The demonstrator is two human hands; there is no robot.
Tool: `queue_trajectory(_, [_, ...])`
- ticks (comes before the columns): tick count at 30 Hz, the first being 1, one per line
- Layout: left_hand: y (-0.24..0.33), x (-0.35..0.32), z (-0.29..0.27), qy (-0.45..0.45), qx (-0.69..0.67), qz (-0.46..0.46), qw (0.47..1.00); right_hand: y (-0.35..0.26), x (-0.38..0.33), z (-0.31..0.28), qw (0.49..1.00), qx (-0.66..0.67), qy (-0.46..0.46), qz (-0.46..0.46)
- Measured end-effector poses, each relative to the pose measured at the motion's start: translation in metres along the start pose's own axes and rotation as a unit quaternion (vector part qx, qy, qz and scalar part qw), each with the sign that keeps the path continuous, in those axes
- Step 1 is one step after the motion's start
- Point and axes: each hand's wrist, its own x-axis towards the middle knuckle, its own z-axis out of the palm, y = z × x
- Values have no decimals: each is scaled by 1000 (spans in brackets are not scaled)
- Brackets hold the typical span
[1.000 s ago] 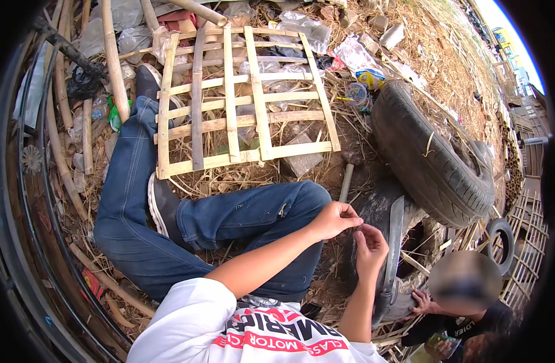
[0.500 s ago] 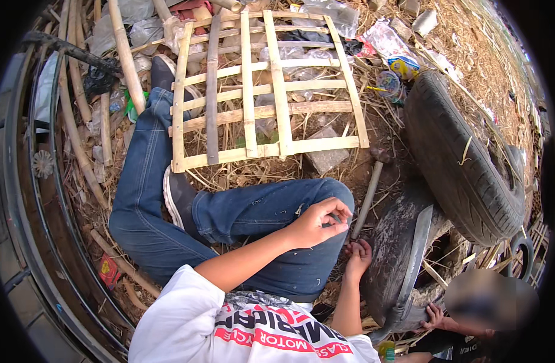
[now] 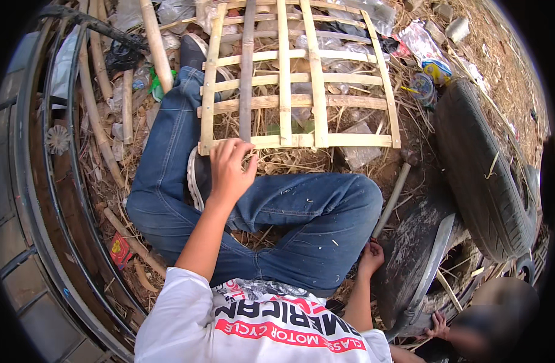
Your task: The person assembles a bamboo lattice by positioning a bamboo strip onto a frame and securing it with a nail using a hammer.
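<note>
A lattice of pale bamboo strips (image 3: 321,103), with one greyish upright strip, lies beyond my bent legs. My left hand (image 3: 231,169) is at its near edge by the left corner, fingers loosely bent over the bottom strip and thumb held apart. Whether the fingertips press on the strip is unclear. Low beside my right knee, my right hand (image 3: 370,260) has its fingers curled in, close to the lower end of a hammer handle (image 3: 392,199). Anything inside those fingers is hidden. The hammer lies on the ground, its dark head (image 3: 412,158) pointing away from me.
A worn tyre (image 3: 483,175) leans at the right over a cut tyre (image 3: 420,260); another person's hand (image 3: 436,327) rests beside it. A stone block (image 3: 359,150) lies under the lattice's near edge. Bamboo poles (image 3: 156,45) and a black metal frame (image 3: 78,199) line the left.
My left hand has moved from above my right knee, away and left to the lattice's near edge. My right hand stays low by the hammer handle. The whole view has shifted slightly.
</note>
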Motion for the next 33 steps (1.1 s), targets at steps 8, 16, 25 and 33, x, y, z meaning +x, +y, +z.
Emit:
queue_trajectory(8, [4, 51, 14, -137, 64, 115, 982, -26, -7, 12, 996, -75, 15, -37])
queue_trajectory(16, [17, 53, 20, -286, 71, 36, 955, -51, -22, 12, 957, -276, 18, -92])
queue_trajectory(25, [20, 56, 26, -278, 79, 35, 957, -57, -20, 0, 933, -335, -34, -129])
queue_trajectory(33, [79, 49, 21, -176, 99, 107, 974, -183, -79, -59, 959, -163, -179, -148])
